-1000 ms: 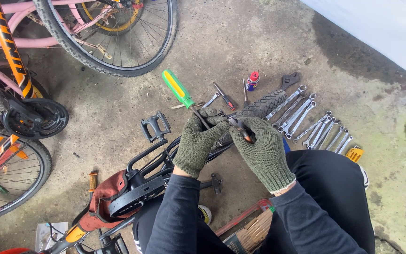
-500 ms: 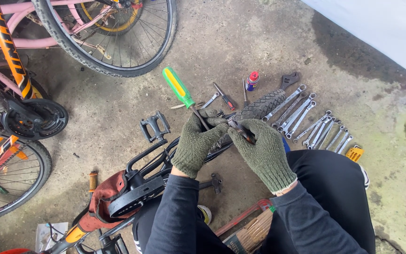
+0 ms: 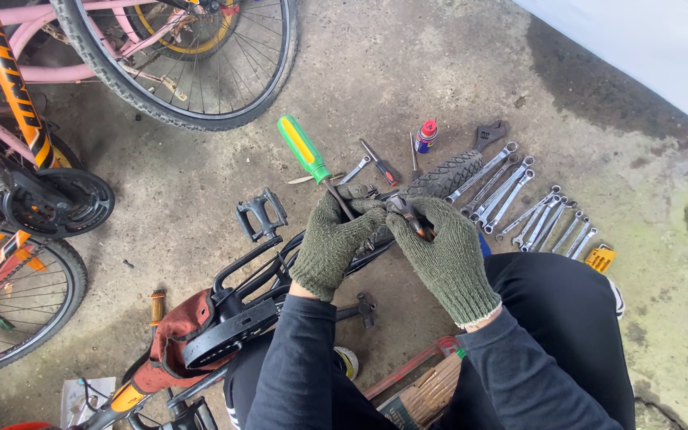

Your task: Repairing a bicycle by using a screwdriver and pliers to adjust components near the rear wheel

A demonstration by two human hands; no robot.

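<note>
From the head camera, the person's left hand (image 3: 334, 239), in a knitted green glove, is closed around the shaft of a screwdriver (image 3: 306, 151) with a green and yellow handle, its tip pointing down toward a dark bicycle part (image 3: 376, 239) held just above the person's lap. The right hand (image 3: 443, 255), gloved the same way, is closed on that part from the other side and seems to pinch a small orange-handled tool (image 3: 416, 224) against it; exactly what the fingers clamp is hidden by the glove. To do this well, the person would likely want the screwdriver's tip seated squarely and the right hand bracing the part firmly, so the blade cannot slip toward the gloved fingers. Thick gloves dull the feel, so slow, steady pressure seems wise. Around the hands, a row of wrenches (image 3: 519, 199) lies on the concrete floor (image 3: 408, 72), with a small spray can (image 3: 426, 135) and an adjustable spanner (image 3: 489, 135) beyond them. A black pedal (image 3: 261, 213) sits to the left, and a bicycle wheel (image 3: 193, 64) stands farther off. A red-brown saddle (image 3: 181, 342) and dark frame tubes crowd the space under the left forearm, which could limit elbow room. A short knobbly piece of tyre (image 3: 449, 171) lies close behind the work.
</note>
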